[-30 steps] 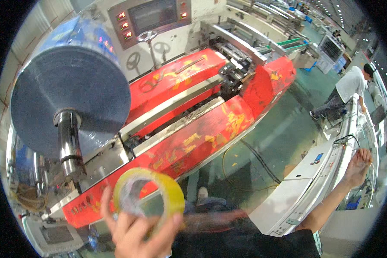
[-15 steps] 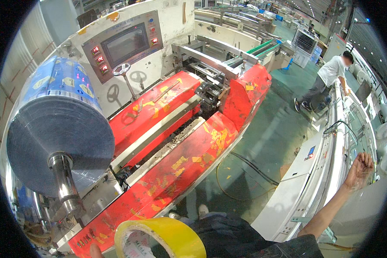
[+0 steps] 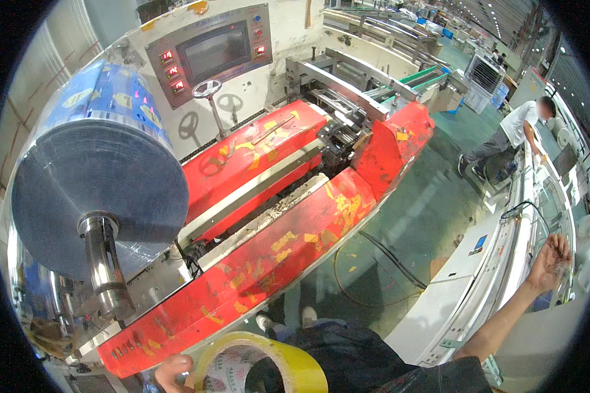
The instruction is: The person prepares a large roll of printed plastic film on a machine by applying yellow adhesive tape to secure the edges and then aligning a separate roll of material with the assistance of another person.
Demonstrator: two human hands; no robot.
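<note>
At the bottom edge, my left hand point(image 3: 172, 372) grips a wide roll of yellow packing tape point(image 3: 306, 362) at its left side. The roll has a pale printed core, and its lower part is cut off by the frame. Over on the right, my right hand point(image 3: 549, 265) is raised at the end of an outstretched arm, above the white machine. Its fingers are curled together; something faint and see-through seems to be at them, too unclear to name.
A large film roll point(image 3: 98, 190) sits on a metal shaft point(image 3: 103, 265) at left. A red-covered machine point(image 3: 275, 262) with a control panel point(image 3: 210, 52) runs across the middle. A white machine point(image 3: 462, 288) lines the right. Cables point(image 3: 393, 259) cross the floor; a person point(image 3: 514, 131) bends farther off.
The view has shifted, so the machines sit a little farther right. The tape roll is a bit lower and farther right, and more of my left hand shows. My right hand stays raised.
</note>
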